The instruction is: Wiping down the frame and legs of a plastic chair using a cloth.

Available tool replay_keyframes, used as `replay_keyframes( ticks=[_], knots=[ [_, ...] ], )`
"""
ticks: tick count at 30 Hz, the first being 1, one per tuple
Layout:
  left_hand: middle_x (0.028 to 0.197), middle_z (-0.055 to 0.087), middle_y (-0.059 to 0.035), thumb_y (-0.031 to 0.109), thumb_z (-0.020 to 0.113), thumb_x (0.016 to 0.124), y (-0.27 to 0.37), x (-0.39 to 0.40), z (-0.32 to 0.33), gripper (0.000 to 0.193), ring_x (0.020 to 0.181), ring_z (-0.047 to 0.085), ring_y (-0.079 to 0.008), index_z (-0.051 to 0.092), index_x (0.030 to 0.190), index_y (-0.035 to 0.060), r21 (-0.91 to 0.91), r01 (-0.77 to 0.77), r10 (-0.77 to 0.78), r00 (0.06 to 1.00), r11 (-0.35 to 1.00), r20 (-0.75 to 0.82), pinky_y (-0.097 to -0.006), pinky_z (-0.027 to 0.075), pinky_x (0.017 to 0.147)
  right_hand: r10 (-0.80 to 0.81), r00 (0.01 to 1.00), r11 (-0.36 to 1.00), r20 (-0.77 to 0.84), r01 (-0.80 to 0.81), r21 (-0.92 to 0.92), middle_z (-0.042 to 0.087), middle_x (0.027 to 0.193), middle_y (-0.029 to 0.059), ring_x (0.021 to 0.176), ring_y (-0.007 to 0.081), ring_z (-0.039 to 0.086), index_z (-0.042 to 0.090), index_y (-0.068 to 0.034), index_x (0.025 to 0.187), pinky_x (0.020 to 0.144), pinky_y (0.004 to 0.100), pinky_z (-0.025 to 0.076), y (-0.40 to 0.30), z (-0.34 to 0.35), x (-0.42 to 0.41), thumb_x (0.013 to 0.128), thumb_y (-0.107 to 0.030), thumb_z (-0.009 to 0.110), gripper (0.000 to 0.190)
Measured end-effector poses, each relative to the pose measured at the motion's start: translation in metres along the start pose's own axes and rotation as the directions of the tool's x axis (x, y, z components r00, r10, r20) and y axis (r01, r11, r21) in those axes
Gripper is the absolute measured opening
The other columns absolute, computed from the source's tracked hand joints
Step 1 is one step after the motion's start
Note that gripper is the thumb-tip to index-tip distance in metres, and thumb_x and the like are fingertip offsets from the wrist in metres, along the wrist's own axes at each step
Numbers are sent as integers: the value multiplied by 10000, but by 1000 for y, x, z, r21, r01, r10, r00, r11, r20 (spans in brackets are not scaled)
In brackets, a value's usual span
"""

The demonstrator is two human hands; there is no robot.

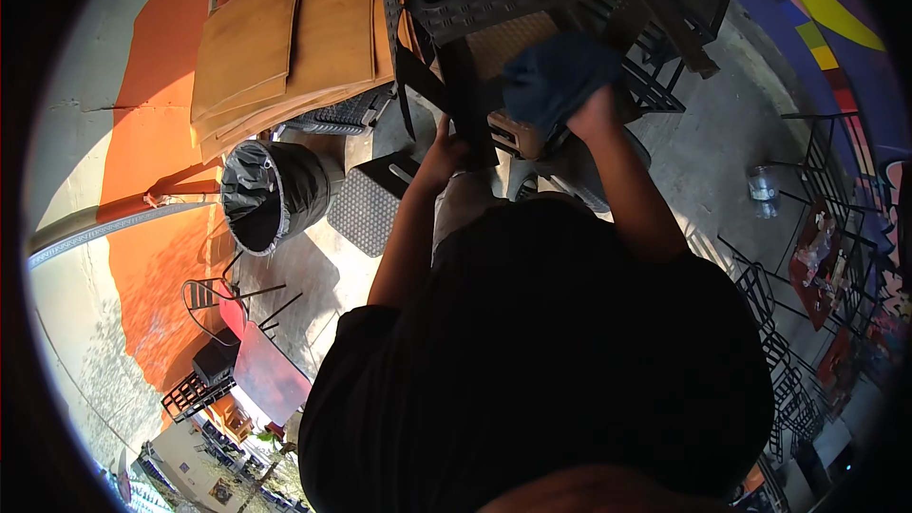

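Observation:
A dark plastic chair with a woven pattern [499, 3] lies tipped before me, its legs pointing in my direction. My left hand [447, 154] grips the edge of a flat, dark chair leg [467, 103], one finger stretched along it. A crumpled dark blue cloth [559, 78] is bunched in my right hand [595, 114], up against the underside of the chair. The cloth hides that hand's fingers and the part of the chair behind it. Below the cloth shows a brown plastic piece with slots [516, 134].
Left stands a bin lined with a black bag [260, 192], beside a grey textured seat [363, 206]. Large brown sheets [285, 50] lie stacked above it. Red tabletops [271, 374] are lower left. Black metal chairs [776, 349] and a clear container [762, 189] are right.

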State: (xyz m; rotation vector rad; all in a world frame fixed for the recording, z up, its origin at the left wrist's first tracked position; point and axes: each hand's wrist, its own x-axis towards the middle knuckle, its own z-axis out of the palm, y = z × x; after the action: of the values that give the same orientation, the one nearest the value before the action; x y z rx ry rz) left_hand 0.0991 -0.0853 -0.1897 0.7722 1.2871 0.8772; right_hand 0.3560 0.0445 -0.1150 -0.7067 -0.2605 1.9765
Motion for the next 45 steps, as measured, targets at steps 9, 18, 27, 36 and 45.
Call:
replay_keyframes(
  ticks=[9, 18, 27, 36, 45],
  knots=[
    [1081, 581, -128, 12, 507, 855, 9, -1, 5, 872, 815, 584, -196, -20, 1525, 195, 54, 85, -81, 993, 995, -80, -330, 505, 702, -15, 984, 988, 177, -12, 153, 520, 1355, 89, 1218, 266, 515, 462, -88, 1363, 1054, 450, 395, 11, -15, 17, 973, -521, 395, 586],
    [1256, 524, -176, -8, 499, 861, 4, 22, -23, 837, 921, 575, -203, 8, 1518, 157, 98, 63, -58, 997, 993, -50, -297, 492, 776, -193, 976, 947, 105, 213, -241, 572, 1271, 102, 1163, 251, 538, 502, -73, 1311, 1000, 420, 420, 17, 38, 111, 981, -451, 423, 508],
    [1202, 541, -193, 61, 568, 844, -29, 46, -41, 766, 1022, 574, -270, 149, 1485, 75, 246, -39, 35, 999, 968, 19, -354, 491, 820, -550, 835, -48, -20, -55, -997, 519, 1304, 163, 1172, 332, 515, 504, -78, 1323, 1043, 427, 375, 21, 50, 298, 866, -385, 628, 564],
    [1242, 544, -220, 144, 599, 825, -43, 60, -46, 650, 1161, 536, -304, 344, 1399, -24, 333, 4, 18, 998, 943, -63, -378, 444, 955, -384, 791, -731, 476, 55, -680, 555, 1241, 121, 1176, 305, 487, 643, -110, 1172, 1010, 481, 362, 58, 39, 350, 851, -267, 616, 358],
    [1233, 480, -134, -8, 551, 826, -30, 59, -33, 492, 1119, 466, -214, 345, 1271, 32, 165, 56, -47, 997, 985, -55, -297, 428, 896, -81, 784, -674, 615, 412, -614, 585, 1193, 112, 1145, 291, 516, 634, -113, 1206, 1032, 494, 352, 102, 52, 344, 860, -187, 574, 359]
  ],
)
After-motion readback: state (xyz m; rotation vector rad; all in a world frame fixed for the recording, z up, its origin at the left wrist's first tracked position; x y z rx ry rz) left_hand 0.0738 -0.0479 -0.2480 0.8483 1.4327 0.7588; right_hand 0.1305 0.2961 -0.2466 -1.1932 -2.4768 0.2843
